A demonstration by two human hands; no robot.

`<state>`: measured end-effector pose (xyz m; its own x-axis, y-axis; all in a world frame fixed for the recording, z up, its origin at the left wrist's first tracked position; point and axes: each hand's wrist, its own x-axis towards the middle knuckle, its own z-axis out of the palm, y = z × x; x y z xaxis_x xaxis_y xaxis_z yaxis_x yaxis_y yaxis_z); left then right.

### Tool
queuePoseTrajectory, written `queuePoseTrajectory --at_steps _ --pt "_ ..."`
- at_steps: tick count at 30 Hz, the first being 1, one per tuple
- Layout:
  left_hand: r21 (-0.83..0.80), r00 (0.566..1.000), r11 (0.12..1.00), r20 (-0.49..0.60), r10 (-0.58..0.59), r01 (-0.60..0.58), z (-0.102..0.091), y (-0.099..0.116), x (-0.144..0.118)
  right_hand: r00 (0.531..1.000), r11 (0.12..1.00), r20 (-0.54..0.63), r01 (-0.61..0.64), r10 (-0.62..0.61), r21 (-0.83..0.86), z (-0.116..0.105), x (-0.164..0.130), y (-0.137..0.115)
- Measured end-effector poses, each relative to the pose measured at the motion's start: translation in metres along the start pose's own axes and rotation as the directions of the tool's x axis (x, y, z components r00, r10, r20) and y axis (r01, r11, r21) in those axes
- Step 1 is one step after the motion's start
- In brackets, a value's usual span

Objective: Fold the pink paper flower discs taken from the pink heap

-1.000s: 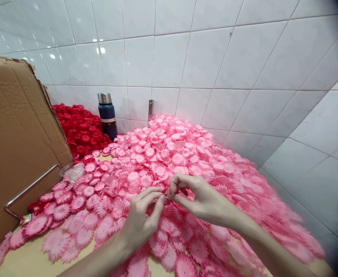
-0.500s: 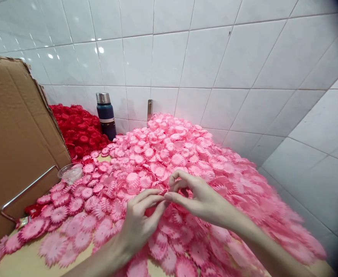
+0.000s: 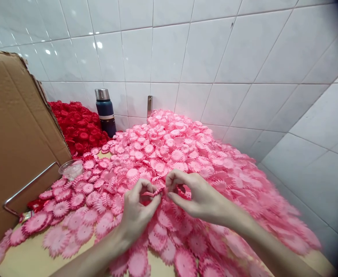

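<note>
white wall tiles [image 3: 203, 57] back our desk [image 3: 27, 261], heaped with pink paper flowers [image 3: 169, 150]. near its front edge our left hand [image 3: 137, 211] and right hand [image 3: 199, 196] meet, both pinching one pink flower [image 3: 154, 191] between fingertips. a flask [image 3: 105, 112] stands at the back.

Pink flowers [image 3: 186, 154] heaped across the table look like thin cloth or plastic, pleated, with a soft satin sheen; which of the two is hard to tell. The red flowers [image 3: 79, 127] behind show the same ribbed finish, a touch glossier. The wall tiles [image 3: 203, 57] are glazed white ceramic, shiny with lamp glints. The cardboard [image 3: 15, 134] is matt brown, its edge torn rough. The flask [image 3: 105, 113] has a dull blue body and brushed metal cap. The small cup [image 3: 70, 169] is clear plastic, and the table [image 3: 27, 261] a smooth, matt tan.
</note>
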<state>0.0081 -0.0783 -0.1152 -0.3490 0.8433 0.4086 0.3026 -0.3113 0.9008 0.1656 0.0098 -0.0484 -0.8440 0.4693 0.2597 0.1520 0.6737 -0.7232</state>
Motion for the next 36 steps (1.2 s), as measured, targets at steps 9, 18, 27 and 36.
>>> queuePoseTrajectory --at_steps 9,18,27,36 --pt "0.1 0.992 0.988 0.058 0.11 -0.115 0.0 0.001 -0.002 0.996 0.968 -0.074 0.032 -0.052 -0.249 0.008 0.0 0.011" --pt "0.085 0.995 0.996 0.1 -0.024 0.016 0.001 0.005 -0.002 0.993 0.994 -0.116 0.013 -0.027 -0.113 0.013 0.004 0.012" --pt "-0.057 0.997 0.996 0.037 -0.066 0.068 0.005 0.01 -0.005 0.972 0.999 -0.23 -0.052 0.054 0.013 -0.002 0.005 0.004" --pt "-0.175 0.998 0.984 -0.059 -0.028 0.017 0.008 0.01 -0.006 0.929 0.992 -0.36 -0.041 0.081 0.115 0.003 0.007 0.0"
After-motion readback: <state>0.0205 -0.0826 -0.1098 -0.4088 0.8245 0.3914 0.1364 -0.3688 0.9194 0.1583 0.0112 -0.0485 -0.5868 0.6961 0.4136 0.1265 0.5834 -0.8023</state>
